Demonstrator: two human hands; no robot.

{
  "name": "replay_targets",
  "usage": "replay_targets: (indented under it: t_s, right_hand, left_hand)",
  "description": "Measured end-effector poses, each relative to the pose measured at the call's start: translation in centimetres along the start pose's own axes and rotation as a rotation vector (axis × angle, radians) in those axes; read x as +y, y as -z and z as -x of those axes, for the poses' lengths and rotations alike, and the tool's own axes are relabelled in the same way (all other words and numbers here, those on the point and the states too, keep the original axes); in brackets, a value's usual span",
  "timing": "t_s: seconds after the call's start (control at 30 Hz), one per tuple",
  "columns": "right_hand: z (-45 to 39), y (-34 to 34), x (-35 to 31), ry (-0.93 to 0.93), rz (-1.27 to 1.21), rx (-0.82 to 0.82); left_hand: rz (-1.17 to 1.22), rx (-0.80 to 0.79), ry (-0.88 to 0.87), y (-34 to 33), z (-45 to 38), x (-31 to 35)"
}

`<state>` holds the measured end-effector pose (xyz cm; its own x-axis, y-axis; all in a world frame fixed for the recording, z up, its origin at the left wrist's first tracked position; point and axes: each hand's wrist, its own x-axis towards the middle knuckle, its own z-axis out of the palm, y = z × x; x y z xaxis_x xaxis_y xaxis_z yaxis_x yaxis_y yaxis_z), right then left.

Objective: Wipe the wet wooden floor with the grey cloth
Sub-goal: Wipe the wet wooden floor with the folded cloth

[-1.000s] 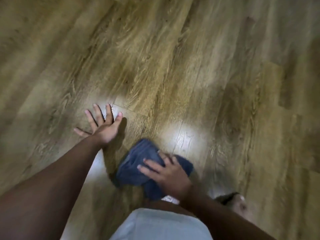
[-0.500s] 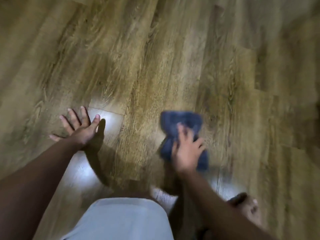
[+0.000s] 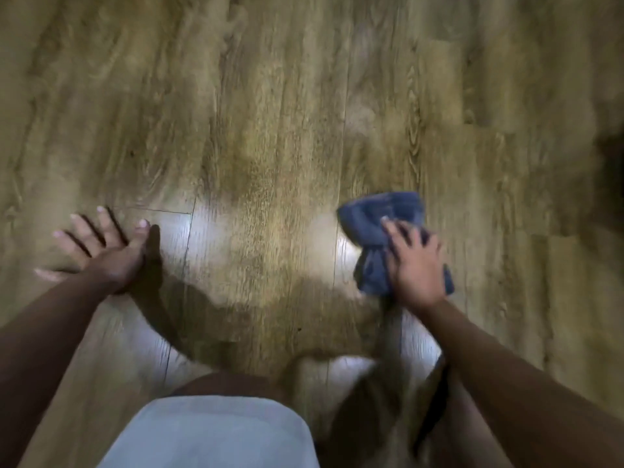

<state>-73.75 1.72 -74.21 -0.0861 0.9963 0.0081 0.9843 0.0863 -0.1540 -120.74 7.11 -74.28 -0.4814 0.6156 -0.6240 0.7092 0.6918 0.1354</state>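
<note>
The grey-blue cloth [image 3: 381,217] lies bunched on the wooden floor [image 3: 270,130] at the right. My right hand [image 3: 413,265] presses down on its near half, fingers spread and pointing up-left over the fabric. My left hand [image 3: 104,246] rests flat on the floor at the left, fingers splayed, bearing my weight. Shiny pale patches on the planks between and below the hands catch the light. The picture is blurred by motion.
My knee in light grey shorts [image 3: 216,430] fills the bottom centre. A dark shape [image 3: 611,170] sits at the right edge. Plank seams run up and away from me.
My right hand has slid the cloth from in front of my knee out to the right. My left hand has stayed planted on the floor.
</note>
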Motion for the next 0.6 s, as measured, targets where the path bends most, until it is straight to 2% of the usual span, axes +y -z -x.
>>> replay_targets:
  t_s: [0.07, 0.1, 0.13, 0.2, 0.27, 0.33, 0.4, 0.47, 0.53, 0.6]
  right_hand:
    - [-3.0, 0.9, 4.5, -0.453, -0.005, 0.071]
    - [-3.5, 0.9, 4.9, -0.589, -0.020, 0.099]
    - [-3.6, 0.4, 4.3, -0.665, -0.005, 0.124]
    - [-3.4, 0.1, 1.1, -0.696, 0.005, 0.136]
    - [-1.4, -0.3, -3.0, -0.630, 0.032, 0.100]
    - [2.5, -0.8, -8.6, -0.416, 0.019, 0.041]
    - [8.0, -2.0, -13.5, -0.079, -0.022, -0.012]
    - [13.0, -3.0, -15.8, 0.212, -0.093, -0.081]
    - [15.3, -3.1, -14.8, 0.387, -0.152, -0.154]
    - [14.8, -2.4, -12.1, 0.516, -0.086, -0.215]
  left_hand:
    - [-0.003, 0.061, -0.028, -0.7, 0.6, 0.8]
    - [-0.045, 0.126, -0.083, -1.2, 1.3, 1.8]
    - [-0.105, 0.164, -0.165, -1.8, 2.0, 3.1]
    - [-0.246, 0.148, -0.395, -3.2, 4.1, 6.7]
    - [-0.318, 0.096, -0.640, -5.3, 5.6, 10.7]
    - [-0.327, -0.013, -0.783, -7.2, 6.9, 14.7]
    - [-0.369, -0.129, -0.813, -8.6, 7.1, 17.7]
    - [-0.441, -0.250, -0.777, -9.4, 7.0, 19.5]
    - [-0.518, -0.291, -0.730, -9.9, 6.7, 20.3]
    - [-0.558, -0.300, -0.713, -9.7, 6.7, 20.5]
